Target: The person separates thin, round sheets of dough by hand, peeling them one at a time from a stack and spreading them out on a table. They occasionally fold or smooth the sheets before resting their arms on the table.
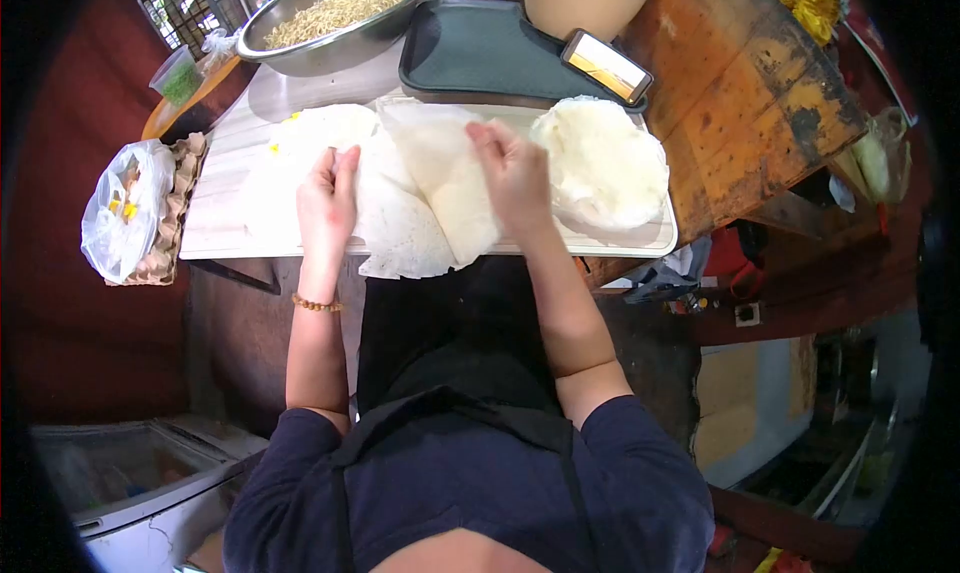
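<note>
Thin, pale round wrappers lie in front of me, with their lower edge hanging over the table's front. My right hand pinches the edge of a translucent wrapper that is partly lifted and folded; the hand is slightly blurred. My left hand, a beaded bracelet at its wrist, is closed with thumb and fingertips at the left edge of the wrappers. More white wrappers spread out beneath and left of it, washed out by bright light. A thick stack of wrappers sits right of my right hand.
Behind are a steel bowl of shredded filling, a dark tray, a phone leaning on the tray's edge, and a tan tub. At left, a plastic bag rests on egg cartons. A wooden table adjoins at right.
</note>
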Motion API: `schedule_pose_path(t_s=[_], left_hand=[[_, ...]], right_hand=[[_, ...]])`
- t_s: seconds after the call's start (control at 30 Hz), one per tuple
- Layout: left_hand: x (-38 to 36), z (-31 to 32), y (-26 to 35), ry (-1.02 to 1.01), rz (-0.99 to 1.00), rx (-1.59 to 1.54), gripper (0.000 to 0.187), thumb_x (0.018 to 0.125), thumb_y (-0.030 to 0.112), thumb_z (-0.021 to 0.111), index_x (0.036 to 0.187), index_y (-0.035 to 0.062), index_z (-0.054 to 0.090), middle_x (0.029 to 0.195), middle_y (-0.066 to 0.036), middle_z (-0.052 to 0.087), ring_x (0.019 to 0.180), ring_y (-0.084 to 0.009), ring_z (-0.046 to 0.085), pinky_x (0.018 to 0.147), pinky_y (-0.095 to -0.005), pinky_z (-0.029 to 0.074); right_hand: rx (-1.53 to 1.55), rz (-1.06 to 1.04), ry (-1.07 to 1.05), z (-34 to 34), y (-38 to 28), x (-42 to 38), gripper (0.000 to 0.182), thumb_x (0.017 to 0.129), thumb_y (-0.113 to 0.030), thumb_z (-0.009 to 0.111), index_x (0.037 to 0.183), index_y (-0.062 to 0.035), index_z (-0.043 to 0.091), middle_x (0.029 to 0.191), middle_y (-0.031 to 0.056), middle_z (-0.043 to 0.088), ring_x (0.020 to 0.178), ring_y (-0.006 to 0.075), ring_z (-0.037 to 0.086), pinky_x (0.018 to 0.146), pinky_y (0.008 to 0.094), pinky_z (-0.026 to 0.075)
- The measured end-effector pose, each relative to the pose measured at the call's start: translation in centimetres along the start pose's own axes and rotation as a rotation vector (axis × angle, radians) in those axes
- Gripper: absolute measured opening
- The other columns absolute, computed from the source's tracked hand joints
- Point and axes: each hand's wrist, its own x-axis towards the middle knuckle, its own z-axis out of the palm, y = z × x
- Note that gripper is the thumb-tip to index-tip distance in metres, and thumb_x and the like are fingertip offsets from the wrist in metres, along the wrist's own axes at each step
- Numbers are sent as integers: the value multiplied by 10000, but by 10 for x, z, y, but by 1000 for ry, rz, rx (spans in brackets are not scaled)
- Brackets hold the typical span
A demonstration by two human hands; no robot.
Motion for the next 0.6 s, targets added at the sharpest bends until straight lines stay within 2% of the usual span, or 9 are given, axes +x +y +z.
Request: schedule_pose_path(t_s=[0.07, 0.1, 0.13, 0.23, 0.3, 0.6], left_hand=[[0, -5, -7, -2, -58, -164, 344, 929, 251, 584, 721, -10, 502, 525, -64, 348, 512, -95, 310, 470, -294, 313], [-1, -9, -2, 8, -46, -238, 337, 933, 244, 588, 723, -5, 502, 550, -15, 340, 548, -52, 302, 468, -264, 288], [-2, -12, -4, 15, -48, -233, 337, 933, 244, 588, 723, -5, 502, 550, -15, 340, 548, -52, 302, 468, -264, 288], [-3, -20, -7, -3, -140, -281, 326, 936, 234, 589, 722, 3, 506, 564, 36, 375, 553, -34, 301, 469, -239, 272], [-4, -24, -5, 70, -150, -309, 307, 940, 221, 588, 718, 25, 508, 593, 80, 383, 563, -12, 293, 472, -212, 251], [-4, -62, -38, 70, -140, -328, 315, 945, 207, 580, 683, 73, 467, 609, 100, 326, 564, -8, 250, 469, -211, 200]], right_hand=[[-22, 81, -14, -11, 3, 6, 303, 934, -292, 539, 817, -24, 621, 639, 149, 606, 568, 336, 564, 563, 398, 434], [55, 45, 66, -11, 7, 8, 351, 936, -307, 551, 791, 8, 596, 558, 108, 524, 501, 229, 474, 530, 351, 391], [61, 42, 61, -14, 11, 9, 351, 936, -307, 551, 791, 8, 596, 558, 108, 524, 501, 229, 474, 530, 351, 391], [95, 143, 107, -20, 13, 10, 388, 933, -291, 572, 710, 24, 536, 553, 32, 381, 570, 88, 352, 518, 284, 339], [88, 149, 137, -21, 20, 9, 388, 932, -287, 574, 701, 21, 529, 551, 31, 375, 569, 89, 349, 518, 284, 333], [107, 189, 143, -18, 34, 9, 390, 926, -277, 579, 675, 13, 508, 545, 18, 365, 560, 92, 335, 512, 290, 312]])
